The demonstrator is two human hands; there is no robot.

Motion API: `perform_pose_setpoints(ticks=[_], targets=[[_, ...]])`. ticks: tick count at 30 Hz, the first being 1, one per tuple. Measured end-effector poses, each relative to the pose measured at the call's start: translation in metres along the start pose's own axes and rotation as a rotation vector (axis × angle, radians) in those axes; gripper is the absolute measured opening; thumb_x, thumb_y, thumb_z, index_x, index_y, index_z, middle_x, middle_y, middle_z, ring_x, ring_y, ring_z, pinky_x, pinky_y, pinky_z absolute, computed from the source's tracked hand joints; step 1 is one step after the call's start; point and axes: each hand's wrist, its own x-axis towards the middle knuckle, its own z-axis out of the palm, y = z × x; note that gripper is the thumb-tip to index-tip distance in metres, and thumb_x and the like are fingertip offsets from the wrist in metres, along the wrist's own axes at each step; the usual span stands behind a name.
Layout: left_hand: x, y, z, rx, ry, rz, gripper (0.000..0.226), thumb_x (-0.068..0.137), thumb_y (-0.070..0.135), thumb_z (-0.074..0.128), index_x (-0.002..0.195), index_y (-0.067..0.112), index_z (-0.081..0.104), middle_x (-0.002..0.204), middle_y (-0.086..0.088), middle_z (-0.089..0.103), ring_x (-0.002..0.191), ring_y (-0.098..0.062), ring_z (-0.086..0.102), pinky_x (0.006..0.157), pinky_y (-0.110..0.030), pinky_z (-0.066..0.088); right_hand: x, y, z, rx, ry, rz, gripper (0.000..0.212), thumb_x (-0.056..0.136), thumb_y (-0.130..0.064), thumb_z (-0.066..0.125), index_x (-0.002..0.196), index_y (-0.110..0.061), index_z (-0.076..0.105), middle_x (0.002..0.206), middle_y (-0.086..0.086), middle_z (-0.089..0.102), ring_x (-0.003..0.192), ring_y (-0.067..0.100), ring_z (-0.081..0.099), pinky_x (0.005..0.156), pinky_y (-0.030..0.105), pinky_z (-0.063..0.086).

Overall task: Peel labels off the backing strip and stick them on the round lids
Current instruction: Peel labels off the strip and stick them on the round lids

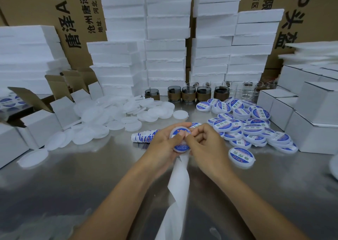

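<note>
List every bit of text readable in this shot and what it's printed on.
"唐泽AH", cut off: left cardboard box, large print.
"沧州唐泽通" and "地址:河北河间", both cut off: same box, smaller print.
"有限" and "(西区", cut off: right cardboard box.
"P头盔", probably: same box, large print.
Blue labels on the labelled lids and the held lid: too blurred to read.

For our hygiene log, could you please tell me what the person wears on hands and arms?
Nothing shows: the left hand and right hand are ungloved, and both forearms are uncovered to the frame edge, with no sleeve or watch.
</note>
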Motion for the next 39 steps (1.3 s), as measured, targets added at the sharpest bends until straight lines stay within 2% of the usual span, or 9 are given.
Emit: perform_pose_setpoints(ticks=[4,6,8,11,15,19,27,32,39], targets=[[0.000,0.001,0.001,-0.016,0.013,0.000,0.023,0.095,0.006,0.044,0.099,0.010,0.066,0.090,-0.007,0.073,0.085,-0.017,0.070,0.074,-0.027,0.058,-0.003,0.005,-0.002,-0.284,-0.016,-0.100,0.026,0.086,-0.041,0.056,0.077,-0.022,0.040,0.060,-0.009,0.049,0.057,0.007,0.047,0.055,0.028,0.038],[0.001,0.001,-0.001,-0.059,0.020,0.008,0.020,0.093,0.012,0.047,0.097,0.009,0.067,0.091,-0.007,0.074,0.085,-0.016,0.070,0.070,-0.027,0.057,-0.002,0.004,-0.003,-0.217,-0.031,-0.022,0.033,0.084,-0.046,0.057,0.079,-0.018,0.041,0.061,-0.006,0.051,0.057,0.012,0.048,0.056,0.030,0.039],[0.002,0.001,-0.003,-0.111,0.015,0.008,0.021,0.086,0.019,0.051,0.096,0.008,0.067,0.092,-0.007,0.074,0.085,-0.017,0.070,0.068,-0.027,0.057,0.000,-0.001,-0.004,0.009,-0.105,0.120,0.027,0.084,-0.039,0.062,0.078,-0.016,0.050,0.067,0.003,0.062,0.055,0.010,0.055,0.055,0.023,0.044],[0.004,0.000,-0.004,-0.185,0.006,0.005,0.027,0.080,0.023,0.054,0.099,0.008,0.067,0.097,-0.009,0.073,0.089,-0.020,0.070,0.067,-0.029,0.057,0.002,-0.008,-0.007,0.254,-0.217,0.218,0.017,0.087,-0.026,0.063,0.077,-0.012,0.065,0.065,-0.002,0.070,0.050,0.004,0.060,0.048,0.010,0.043],[0.005,0.001,-0.006,-0.226,0.009,0.011,0.027,0.080,0.023,0.057,0.101,0.012,0.069,0.100,-0.007,0.073,0.090,-0.020,0.070,0.065,-0.028,0.055,0.002,-0.009,-0.009,0.310,-0.292,0.164,0.010,0.085,-0.014,0.064,0.078,-0.017,0.069,0.064,-0.006,0.070,0.053,0.001,0.059,0.050,0.008,0.042],[0.003,0.001,-0.007,-0.151,0.027,0.019,0.027,0.074,0.018,0.063,0.100,0.014,0.067,0.095,-0.004,0.074,0.087,-0.019,0.070,0.066,-0.026,0.056,-0.001,-0.006,-0.006,0.259,-0.340,0.128,0.007,0.083,-0.009,0.066,0.080,-0.014,0.068,0.069,0.000,0.068,0.054,0.001,0.059,0.052,0.008,0.042],[0.004,0.001,-0.007,-0.155,0.031,0.037,0.029,0.075,0.015,0.062,0.103,0.009,0.064,0.093,-0.005,0.074,0.084,-0.018,0.070,0.067,-0.027,0.057,0.001,-0.004,-0.005,0.294,-0.295,0.109,0.012,0.091,-0.018,0.058,0.085,-0.017,0.068,0.067,-0.005,0.071,0.054,0.005,0.060,0.053,0.009,0.043],[0.002,-0.005,-0.006,0.053,0.049,0.083,0.030,0.077,0.016,0.068,0.106,0.007,0.066,0.098,-0.011,0.072,0.089,-0.022,0.066,0.088,-0.034,0.054,0.005,-0.004,-0.007,0.346,-0.124,0.114,0.013,0.092,-0.015,0.056,0.083,-0.015,0.065,0.056,-0.007,0.065,0.047,0.003,0.055,0.049,0.011,0.042],[0.002,-0.006,-0.006,0.224,0.052,0.104,0.024,0.081,0.005,0.068,0.102,0.018,0.067,0.092,0.001,0.074,0.086,-0.010,0.069,0.070,-0.017,0.052,0.006,-0.001,-0.006,0.265,-0.018,0.135,0.023,0.090,-0.027,0.058,0.076,-0.009,0.060,0.053,-0.007,0.063,0.042,0.003,0.052,0.055,0.025,0.048]])
